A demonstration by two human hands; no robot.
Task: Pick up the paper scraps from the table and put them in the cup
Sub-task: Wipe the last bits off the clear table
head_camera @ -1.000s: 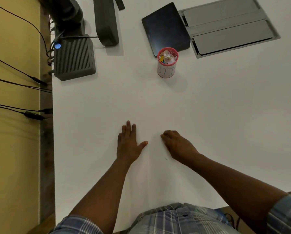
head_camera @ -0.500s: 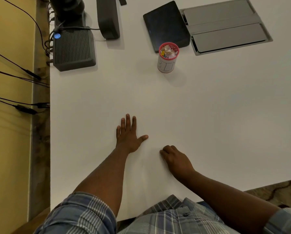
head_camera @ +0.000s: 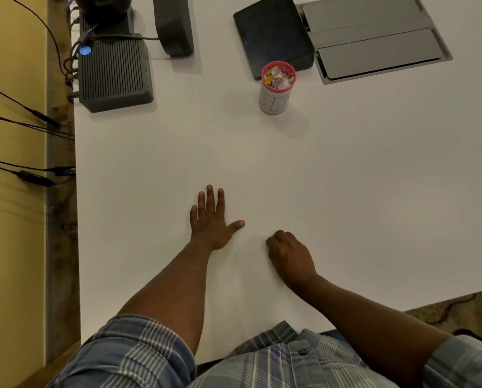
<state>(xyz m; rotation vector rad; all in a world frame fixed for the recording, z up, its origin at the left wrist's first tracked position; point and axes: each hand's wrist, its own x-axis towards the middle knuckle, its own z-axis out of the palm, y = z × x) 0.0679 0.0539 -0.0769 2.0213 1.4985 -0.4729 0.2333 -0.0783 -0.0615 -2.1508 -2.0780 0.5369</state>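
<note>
A red-rimmed cup (head_camera: 274,99) with a white label stands upright on the white table (head_camera: 346,191), toward the far middle. Several coloured and white paper scraps (head_camera: 278,76) fill it to the rim. I see no loose scraps on the table top. My left hand (head_camera: 210,222) lies flat on the table with straight, spread fingers, well in front of the cup. My right hand (head_camera: 289,256) rests on the table beside it, knuckles up and fingers curled under; nothing shows in its grip.
A ribbed dark box (head_camera: 113,72) with cables sits at the far left corner. A dark stand (head_camera: 175,23) is next to it. A black pad (head_camera: 272,35) lies just behind the cup, and a grey recessed panel (head_camera: 374,40) is at the far right. Cables (head_camera: 32,175) hang off the table's left edge.
Both hands have drawn back a little toward the near edge of the table. The right hand's fingers stay curled, the left stays flat. The cup has not moved.
</note>
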